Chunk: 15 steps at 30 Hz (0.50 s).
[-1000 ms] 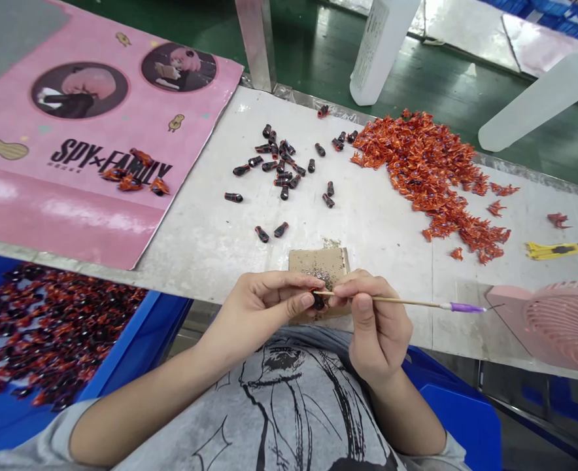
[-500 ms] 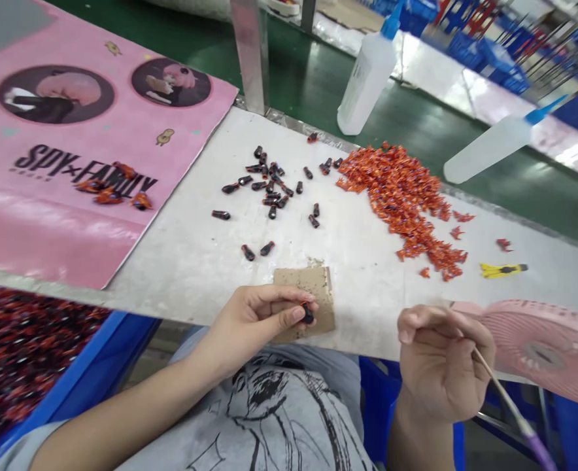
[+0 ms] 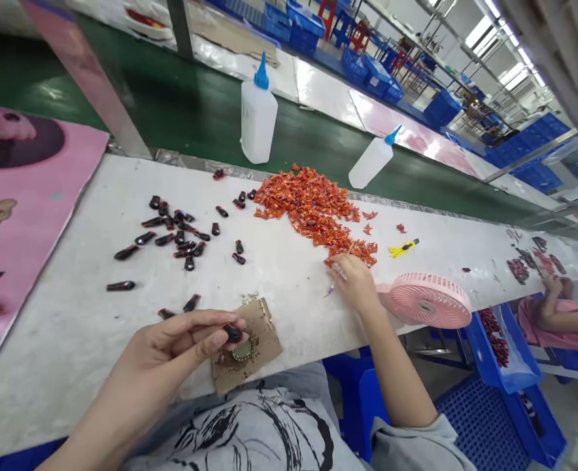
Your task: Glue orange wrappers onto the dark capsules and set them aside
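Black piece with a red edge [image 3: 232,333], one: we find it pinched between the thumb and fingers of the left hand [image 3: 171,366], raised above the cardboard [image 3: 264,341].

Thin stick with a purple end [image 3: 331,288], one: we see it gripped in the right hand [image 3: 352,281], purple end pointing down and toward the near side. That hand's fingers are bent at the near end of the orange pile [image 3: 313,203]; whether they touch an orange piece, we cannot tell.

Cardboard, one square: on the white surface [image 3: 284,301], near edge, bearing a round patch ringed with dark specks.

Loose black pieces [image 3: 184,247], a scattered group: lying on the surface, left of the orange pile, a few close beside it.

Yellow tool with a dark end [image 3: 404,248], one: lying to the right of the pile, near the fan.

Pink fan [image 3: 429,302], one: just beside the right forearm.

White bottles with blue nozzles [image 3: 259,121], two: beyond the surface's far edge, well apart from each other.

Pink mat [image 3: 38,209], one: at the left, only partly in our view.

Co-worker's arm [image 3: 548,314], bare: at the far right, near a blue bin [image 3: 524,376].
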Each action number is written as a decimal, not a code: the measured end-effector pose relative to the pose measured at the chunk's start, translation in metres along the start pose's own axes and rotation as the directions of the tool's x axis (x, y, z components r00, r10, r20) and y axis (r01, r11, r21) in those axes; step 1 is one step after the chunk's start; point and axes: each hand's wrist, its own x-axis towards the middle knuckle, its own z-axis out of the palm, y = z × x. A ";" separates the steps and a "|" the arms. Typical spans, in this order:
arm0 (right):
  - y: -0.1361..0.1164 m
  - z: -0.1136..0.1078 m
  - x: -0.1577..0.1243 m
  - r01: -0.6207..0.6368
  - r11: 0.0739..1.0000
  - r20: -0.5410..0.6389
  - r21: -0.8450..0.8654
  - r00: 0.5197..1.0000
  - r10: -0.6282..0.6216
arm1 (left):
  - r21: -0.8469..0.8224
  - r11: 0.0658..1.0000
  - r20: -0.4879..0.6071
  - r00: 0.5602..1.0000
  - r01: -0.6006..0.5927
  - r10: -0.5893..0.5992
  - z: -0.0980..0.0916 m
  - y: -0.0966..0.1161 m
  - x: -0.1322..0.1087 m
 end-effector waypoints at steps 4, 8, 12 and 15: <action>0.002 0.011 0.015 -0.013 0.998 0.079 -0.054 0.997 0.017 | -0.013 1.000 0.012 1.000 -0.001 0.001 0.006 0.011 0.002; 0.001 0.010 0.023 -0.016 1.000 0.084 -0.025 0.996 0.018 | -0.120 0.993 0.115 0.993 0.021 -0.007 0.014 0.018 0.008; -0.002 0.008 0.032 0.045 0.994 0.047 0.101 0.998 -0.050 | -0.286 0.958 0.275 0.959 0.010 0.072 0.024 0.023 0.003; -0.013 0.004 0.032 0.128 0.962 -0.009 0.242 0.991 -0.130 | -0.415 0.910 0.304 0.940 -0.014 0.153 0.032 0.021 -0.010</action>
